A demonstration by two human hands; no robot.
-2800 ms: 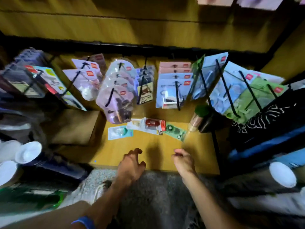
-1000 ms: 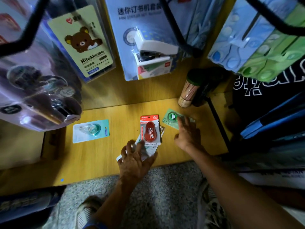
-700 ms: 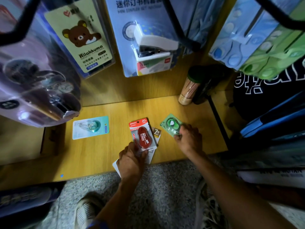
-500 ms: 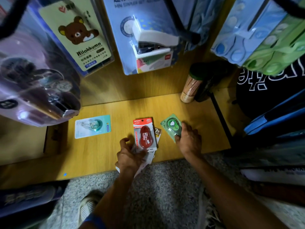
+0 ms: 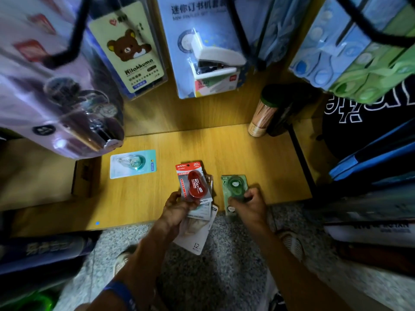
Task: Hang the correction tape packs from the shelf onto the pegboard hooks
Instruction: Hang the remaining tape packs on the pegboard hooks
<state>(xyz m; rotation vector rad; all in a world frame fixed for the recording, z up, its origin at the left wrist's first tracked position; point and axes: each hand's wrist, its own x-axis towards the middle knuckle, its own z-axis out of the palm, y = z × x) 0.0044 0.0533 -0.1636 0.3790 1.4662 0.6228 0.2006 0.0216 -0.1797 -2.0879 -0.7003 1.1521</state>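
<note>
The red correction tape pack (image 5: pixel 195 183) sits on top of a small fan of packs gripped by the left hand (image 5: pixel 177 211) at the front edge of the wooden shelf (image 5: pixel 235 149). The thumb pinches the red pack's lower corner; beneath it are more cards, the lowest a white pack (image 5: pixel 195 241) marked "12" that hangs out past the shelf edge over the speckled floor (image 5: pixel 215 277). Just to the right, the right hand (image 5: pixel 252 205) curls its fingers round the lower part of the green correction tape pack (image 5: pixel 234 187), whose upper end lies over the shelf. A teal correction tape pack (image 5: pixel 133 163) lies flat on the shelf well to the left, touched by neither hand.

At the back right of the shelf a green-capped tube of wooden sticks (image 5: pixel 263 113) leans against a dark object. Above hang a bear-printed card (image 5: pixel 130 57), a blue mini stapler pack (image 5: pixel 208 52) and, at the right, blue and green blister packs (image 5: pixel 359 55) on black pegboard hooks (image 5: pixel 363 25). A blue band (image 5: pixel 122 295) circles the left wrist.
</note>
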